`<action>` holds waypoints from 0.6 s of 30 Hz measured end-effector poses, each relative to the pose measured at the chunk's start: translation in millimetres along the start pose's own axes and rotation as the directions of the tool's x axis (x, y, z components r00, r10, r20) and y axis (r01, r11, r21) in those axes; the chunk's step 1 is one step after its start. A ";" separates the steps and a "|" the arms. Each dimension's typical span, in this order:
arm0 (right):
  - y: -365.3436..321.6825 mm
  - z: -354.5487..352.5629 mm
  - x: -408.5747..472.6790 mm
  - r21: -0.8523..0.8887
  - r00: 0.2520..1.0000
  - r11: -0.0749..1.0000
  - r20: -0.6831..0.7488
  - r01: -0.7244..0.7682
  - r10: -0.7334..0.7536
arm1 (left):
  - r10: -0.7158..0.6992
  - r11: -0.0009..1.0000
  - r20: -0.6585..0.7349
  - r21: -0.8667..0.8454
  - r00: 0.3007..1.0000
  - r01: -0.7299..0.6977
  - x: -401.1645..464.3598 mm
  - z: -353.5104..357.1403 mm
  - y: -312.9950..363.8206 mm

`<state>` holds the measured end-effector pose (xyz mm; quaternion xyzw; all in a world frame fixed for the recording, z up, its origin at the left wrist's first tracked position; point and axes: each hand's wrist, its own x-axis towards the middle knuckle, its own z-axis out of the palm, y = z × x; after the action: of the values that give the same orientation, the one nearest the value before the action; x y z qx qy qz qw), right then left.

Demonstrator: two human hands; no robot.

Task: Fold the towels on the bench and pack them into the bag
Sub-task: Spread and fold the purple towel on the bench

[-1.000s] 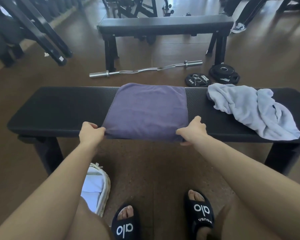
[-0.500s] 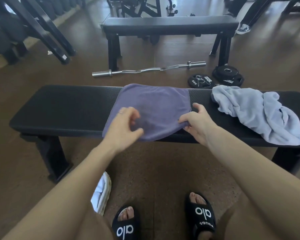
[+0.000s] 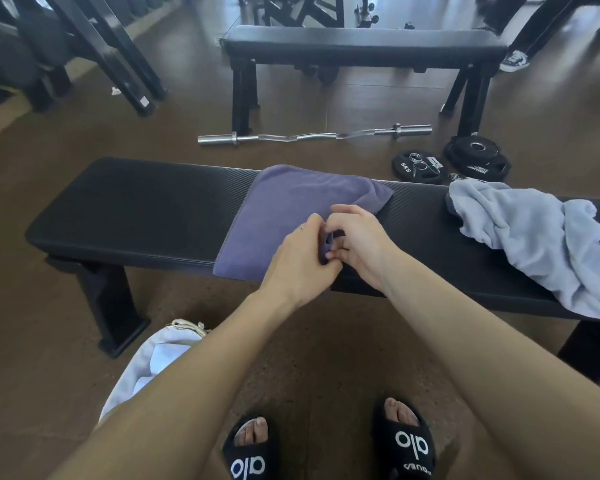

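Note:
A folded purple towel (image 3: 284, 209) lies across the middle of the black bench (image 3: 146, 209). My left hand (image 3: 298, 258) and my right hand (image 3: 357, 244) meet at the towel's near right corner, and both pinch a bunched bit of its cloth between them. A crumpled light blue towel (image 3: 534, 230) is heaped on the right end of the bench. On the floor at the lower left stands a white drawstring bag (image 3: 153, 362), open, with pale cloth inside; my left forearm hides part of it.
A second black bench (image 3: 361, 46) stands beyond. A curl bar (image 3: 312, 136) and black weight plates (image 3: 471, 157) lie on the brown floor between the benches. Rack legs (image 3: 118, 64) rise at the far left. My feet in black slides (image 3: 409, 445) are below.
My hands left the towel's two near corners and came together at its near right corner. The towel's right side has pulled inward. The view shifted, so more of the bag shows.

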<state>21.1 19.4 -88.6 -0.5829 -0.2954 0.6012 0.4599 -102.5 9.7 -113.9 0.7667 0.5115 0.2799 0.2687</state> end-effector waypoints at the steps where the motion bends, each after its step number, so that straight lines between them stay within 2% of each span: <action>1: -2.5 0.5 3.2 0.031 1.000 0.999 0.005 -0.026 0.026 | -0.014 1.000 -0.005 -0.006 1.000 0.014 1.5 -1.0 -1.2; 3: -9.1 -1.2 11.7 0.046 0.996 0.996 -0.027 -0.079 0.081 | -0.033 0.999 -0.015 -0.009 0.999 0.033 3.8 -3.3 -3.0; 6: -14.7 -11.7 30.1 -0.053 0.981 0.989 -0.146 -0.135 0.126 | -0.072 0.997 -0.035 -0.031 0.997 0.071 7.2 -6.4 -2.3; 8: -14.6 -22.8 45.3 -0.047 0.971 0.987 -0.196 -0.151 0.139 | -0.102 0.992 -0.045 -0.074 0.994 0.099 9.0 -7.7 -1.9; 11: -16.2 -35.4 67.1 0.037 0.958 0.994 -0.266 -0.102 0.108 | -0.144 0.980 -0.024 -0.144 0.989 0.139 12.3 -13.0 -5.6; 13: -19.9 -38.1 80.5 0.032 0.936 0.999 -0.347 -0.043 0.051 | -0.164 0.974 -0.014 -0.159 0.986 0.160 14.7 -18.7 -10.5; 15: -25.6 -36.1 94.5 -0.066 0.906 0.998 -0.420 0.018 -0.044 | -0.190 0.967 -0.003 -0.176 0.982 0.186 16.1 -26.1 -16.4; 18: -43.0 -22.7 110.1 -0.436 0.866 0.896 -0.416 0.079 -0.279 | -0.236 0.949 0.042 -0.205 0.971 0.240 19.0 -38.6 -27.9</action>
<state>63.4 131.3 -100.8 -0.7620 -0.3475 0.3218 0.4416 -141.4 41.6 -103.5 0.6693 0.5658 0.2911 0.3836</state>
